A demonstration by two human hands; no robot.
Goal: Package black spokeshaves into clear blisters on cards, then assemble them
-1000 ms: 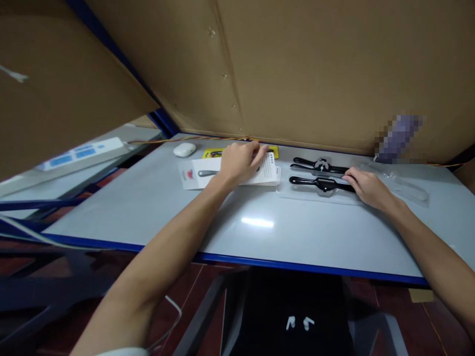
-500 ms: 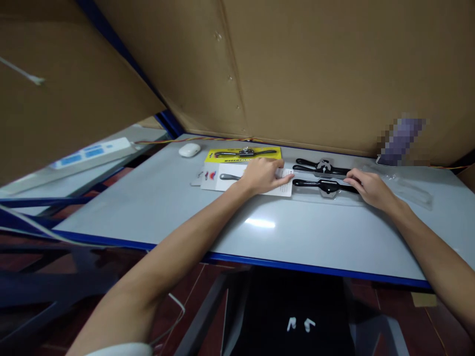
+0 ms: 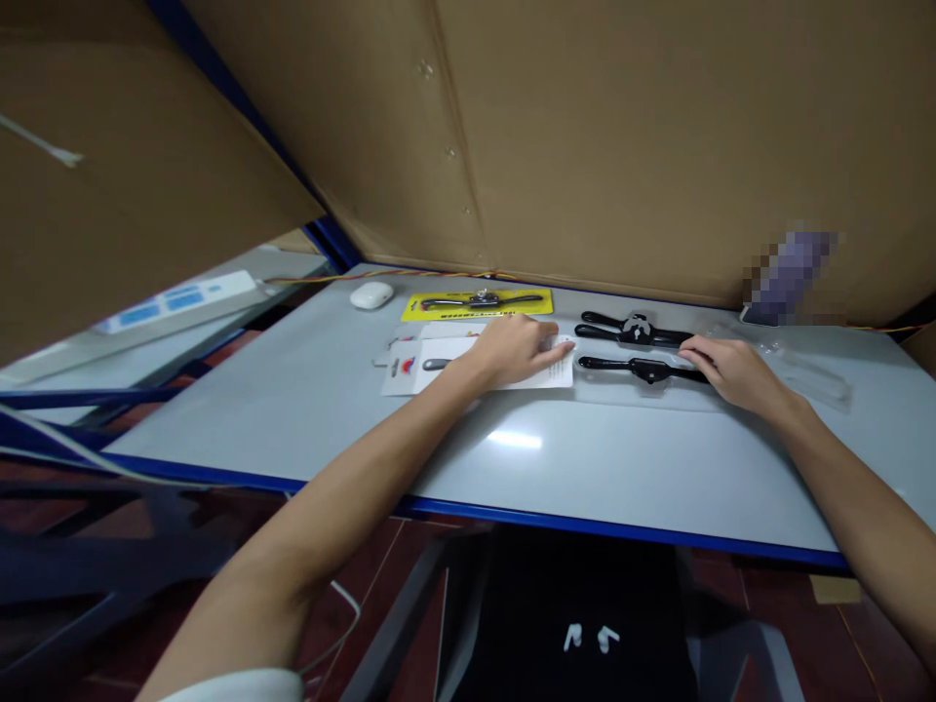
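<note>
My left hand (image 3: pixel 514 349) lies with its fingers apart on a white printed card (image 3: pixel 550 374), which overlaps another white card. My right hand (image 3: pixel 733 369) pinches the right handle end of the nearer black two-handled tool (image 3: pixel 650 370), which rests on clear plastic. Just behind it are other black handles with a round metal middle (image 3: pixel 638 331). Behind my left hand lies a yellow card (image 3: pixel 439 304) with a black tool (image 3: pixel 487 298) on it.
A white rounded case (image 3: pixel 371 295) sits at the back left of the grey table (image 3: pixel 307 409). Clear plastic packaging (image 3: pixel 815 375) lies right of my right hand, before a blurred purple object (image 3: pixel 794 278). A power strip (image 3: pixel 179 300) is on the left surface. Cardboard walls stand behind.
The white card under my left hand has shifted left and toward me, showing another card behind it. The nearer black tool has turned slightly in my right hand.
</note>
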